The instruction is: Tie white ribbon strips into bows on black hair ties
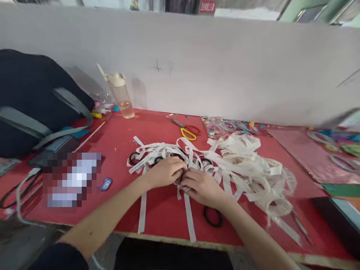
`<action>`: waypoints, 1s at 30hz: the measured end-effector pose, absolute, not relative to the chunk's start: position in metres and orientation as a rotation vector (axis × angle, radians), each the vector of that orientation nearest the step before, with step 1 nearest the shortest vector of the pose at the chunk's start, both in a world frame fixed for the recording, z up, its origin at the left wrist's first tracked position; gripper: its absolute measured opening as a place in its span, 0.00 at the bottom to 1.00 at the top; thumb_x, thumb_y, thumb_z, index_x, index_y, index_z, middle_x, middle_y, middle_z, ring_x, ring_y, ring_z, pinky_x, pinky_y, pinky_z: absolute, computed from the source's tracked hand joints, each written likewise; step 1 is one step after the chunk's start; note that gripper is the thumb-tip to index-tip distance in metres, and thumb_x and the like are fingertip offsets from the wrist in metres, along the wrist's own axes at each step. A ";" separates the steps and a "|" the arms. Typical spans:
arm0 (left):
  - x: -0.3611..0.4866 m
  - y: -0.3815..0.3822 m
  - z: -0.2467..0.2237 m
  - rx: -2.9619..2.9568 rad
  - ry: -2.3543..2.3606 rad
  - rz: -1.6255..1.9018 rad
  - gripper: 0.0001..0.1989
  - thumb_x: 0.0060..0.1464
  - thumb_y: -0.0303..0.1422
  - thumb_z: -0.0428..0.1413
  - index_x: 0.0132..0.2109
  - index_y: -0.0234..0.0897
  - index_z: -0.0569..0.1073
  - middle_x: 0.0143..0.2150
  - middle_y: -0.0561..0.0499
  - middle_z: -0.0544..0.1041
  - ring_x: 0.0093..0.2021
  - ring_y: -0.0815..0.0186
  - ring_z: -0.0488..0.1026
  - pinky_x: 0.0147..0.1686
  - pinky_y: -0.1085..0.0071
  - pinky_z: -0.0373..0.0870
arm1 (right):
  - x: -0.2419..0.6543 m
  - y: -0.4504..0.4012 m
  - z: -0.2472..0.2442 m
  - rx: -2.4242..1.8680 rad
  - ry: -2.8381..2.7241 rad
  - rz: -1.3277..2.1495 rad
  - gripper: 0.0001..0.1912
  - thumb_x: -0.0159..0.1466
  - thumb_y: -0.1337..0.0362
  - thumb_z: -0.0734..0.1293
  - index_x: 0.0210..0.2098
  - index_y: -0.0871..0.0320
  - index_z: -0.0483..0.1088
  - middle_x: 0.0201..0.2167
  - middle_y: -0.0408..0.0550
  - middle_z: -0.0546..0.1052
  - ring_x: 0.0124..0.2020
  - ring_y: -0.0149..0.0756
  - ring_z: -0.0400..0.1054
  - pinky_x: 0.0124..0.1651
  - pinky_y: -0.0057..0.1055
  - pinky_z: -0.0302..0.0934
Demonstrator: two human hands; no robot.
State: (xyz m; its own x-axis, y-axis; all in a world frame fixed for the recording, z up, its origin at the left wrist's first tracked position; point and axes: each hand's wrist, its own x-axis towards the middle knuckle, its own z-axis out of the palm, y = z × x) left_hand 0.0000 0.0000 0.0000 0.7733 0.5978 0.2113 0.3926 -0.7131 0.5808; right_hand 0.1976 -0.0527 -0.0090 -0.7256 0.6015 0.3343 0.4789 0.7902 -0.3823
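My left hand and my right hand meet fingertip to fingertip over a tangle of white printed ribbon. Both have curled, pinching fingers. A ribbon strip runs out from under my right fingers toward the table's front edge, and the right hand is closed on it. What the left fingers pinch is hidden behind them. Black rings like hair ties lie among the ribbons, one at the left end. Another black hair tie rests on the red table below my right wrist.
A larger heap of ribbon spreads to the right. Scissors with red and yellow handles lie behind. Leftward are a phone-like blurred screen, a small blue item, a bottle and a dark bag. A pale wall bounds the table.
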 end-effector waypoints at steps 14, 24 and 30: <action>-0.006 -0.002 0.028 1.831 0.617 0.621 0.19 0.63 0.44 0.51 0.34 0.33 0.75 0.35 0.47 0.77 0.36 0.67 0.72 0.38 0.72 0.66 | 0.221 -0.045 0.014 -0.709 -0.868 1.307 0.06 0.59 0.61 0.68 0.29 0.54 0.68 0.23 0.39 0.66 0.25 0.29 0.63 0.31 0.28 0.64; -0.022 0.014 0.019 1.978 0.856 0.572 0.19 0.60 0.47 0.54 0.36 0.34 0.75 0.30 0.53 0.76 0.29 0.70 0.68 0.30 0.74 0.61 | 0.264 -0.031 0.026 -0.507 -0.439 1.046 0.06 0.48 0.66 0.64 0.25 0.56 0.60 0.22 0.37 0.62 0.20 0.26 0.59 0.22 0.24 0.59; -0.016 0.005 0.029 2.157 0.718 0.601 0.22 0.67 0.42 0.46 0.29 0.35 0.72 0.26 0.53 0.74 0.31 0.70 0.70 0.38 0.73 0.62 | 0.237 -0.038 0.027 -0.924 -1.059 1.084 0.07 0.63 0.57 0.64 0.40 0.50 0.68 0.28 0.37 0.73 0.13 0.22 0.44 0.16 0.23 0.42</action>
